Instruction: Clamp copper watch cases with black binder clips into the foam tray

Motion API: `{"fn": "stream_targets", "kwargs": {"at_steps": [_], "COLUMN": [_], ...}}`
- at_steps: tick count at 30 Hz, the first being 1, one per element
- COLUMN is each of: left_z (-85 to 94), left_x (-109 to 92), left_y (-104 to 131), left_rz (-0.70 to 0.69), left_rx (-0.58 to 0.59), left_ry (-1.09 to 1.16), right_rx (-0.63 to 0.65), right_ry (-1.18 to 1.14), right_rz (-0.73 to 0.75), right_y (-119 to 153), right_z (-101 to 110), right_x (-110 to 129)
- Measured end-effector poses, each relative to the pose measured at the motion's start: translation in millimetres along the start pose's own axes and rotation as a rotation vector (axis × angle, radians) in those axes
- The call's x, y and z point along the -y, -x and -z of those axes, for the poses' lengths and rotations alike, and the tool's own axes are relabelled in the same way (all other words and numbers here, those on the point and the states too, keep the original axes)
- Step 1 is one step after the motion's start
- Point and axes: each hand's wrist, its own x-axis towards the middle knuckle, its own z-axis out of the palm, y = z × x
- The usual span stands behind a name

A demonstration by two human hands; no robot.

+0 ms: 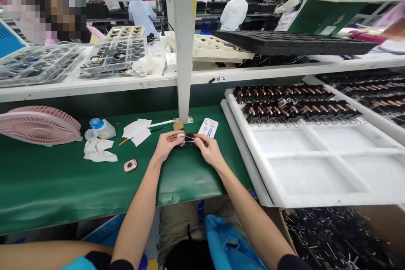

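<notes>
Above the green mat [196,181], both my hands meet at a small black binder clip [189,137] with silver wire handles. My left hand [167,144] pinches its left end between thumb and fingers. On the other end, the fingers of my right hand [209,149] are closed too. Something pale shows by the left fingertips, too small to make out. Just behind the right fingers lies a white card with blue print [209,127]. A small tan block [178,126] sits behind the clip, at the foot of the white post.
At right stands a white divided tray [278,177] with rows of black clipped coils [297,109]. Below it, a carton holds many binder clips [335,236]. Left are a pink fan [41,124], a blue-capped bottle [104,128], tissues [99,149] and a watch [130,165]. A post [182,50] rises ahead.
</notes>
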Motion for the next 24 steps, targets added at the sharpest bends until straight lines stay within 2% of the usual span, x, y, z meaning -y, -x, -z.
{"fn": "stream_targets", "kwargs": {"at_steps": [4, 7, 10, 12, 13, 14, 16, 18, 20, 21, 22, 24], "left_z": [-2.0, -3.7, -1.8, 2.4, 4.6, 6.1, 5.8, 0.0, -10.4, -16.2, -21.8, -30.8], "left_x": [-4, -9, -12, -11, -10, -9, -9, -12, -15, -16, -17, -14], "left_y": [-2, -3, -4, -9, -12, -16, -21, -20, -15, -12, -10, -9], "left_rz": [-0.018, -0.027, -0.030, -0.050, -0.053, -0.028, 0.012, 0.044, 0.075, 0.098, 0.122, 0.157], "left_rx": [-0.017, -0.075, -0.162, -0.216, -0.243, -0.259, -0.274, -0.267, -0.251, -0.237, -0.217, -0.146], "left_ry": [0.026, 0.083, 0.193, 0.269, 0.312, 0.343, 0.366, 0.335, 0.271, 0.234, 0.197, 0.126], "right_rx": [0.016, -0.098, -0.188, -0.234, -0.318, -0.442, -0.783, -0.968, -1.012, -0.987, -0.936, -0.782], "right_ry": [-0.011, 0.070, 0.241, 0.376, 0.467, 0.562, 0.753, 0.840, 0.872, 0.875, 0.872, 0.862], "right_rz": [-0.020, 0.048, 0.268, 0.449, 0.458, 0.406, 0.062, -0.269, -0.506, -0.622, -0.727, -0.914], "right_y": [0, 26, 91, 145, 172, 196, 234, 256, 262, 261, 260, 257], "right_z": [-1, 3, 21, 47, 66, 91, 154, 223, 279, 297, 308, 313], "right_x": [15, 33, 42, 40, 37, 33, 22, 6, -18, -33, -49, -81]}}
